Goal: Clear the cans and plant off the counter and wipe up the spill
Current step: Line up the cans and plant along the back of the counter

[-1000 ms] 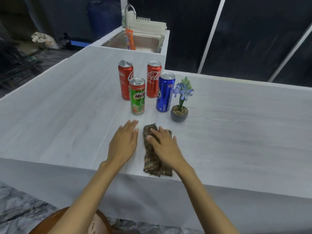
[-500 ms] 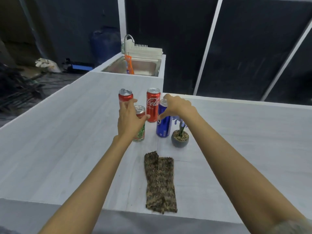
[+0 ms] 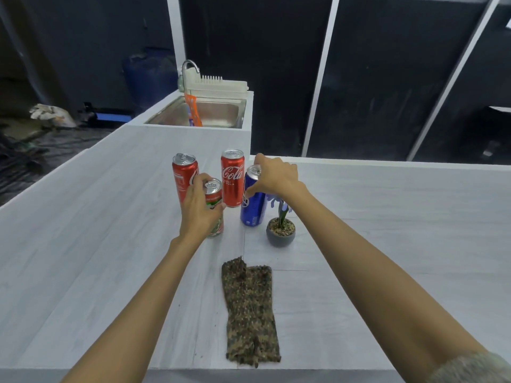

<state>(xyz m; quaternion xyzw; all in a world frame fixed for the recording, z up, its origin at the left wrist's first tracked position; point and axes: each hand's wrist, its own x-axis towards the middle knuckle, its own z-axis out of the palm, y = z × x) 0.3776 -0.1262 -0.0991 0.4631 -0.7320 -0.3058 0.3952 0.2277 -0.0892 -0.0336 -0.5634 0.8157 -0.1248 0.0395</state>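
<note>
Several cans stand together on the white counter (image 3: 83,239). My left hand (image 3: 199,208) is wrapped around the green Milo can (image 3: 216,214). My right hand (image 3: 273,178) grips the top of the blue can (image 3: 253,208). Behind them stand two red cola cans, one at the left (image 3: 182,175) and one in the middle (image 3: 232,178). A small plant in a grey pot (image 3: 280,234) sits just right of the blue can, its flowers partly hidden by my right wrist. A folded brown speckled cloth (image 3: 250,310) lies near the front edge. I see no spill.
A steel sink (image 3: 218,114) with a tap, a white rack and an orange brush sits at the far end of the counter. Dark panels with white frames rise behind. The floor at left holds clutter.
Both hands left the cloth and reached forward to the cans. The left hand closed round the green can and the right hand settled on the blue can.
</note>
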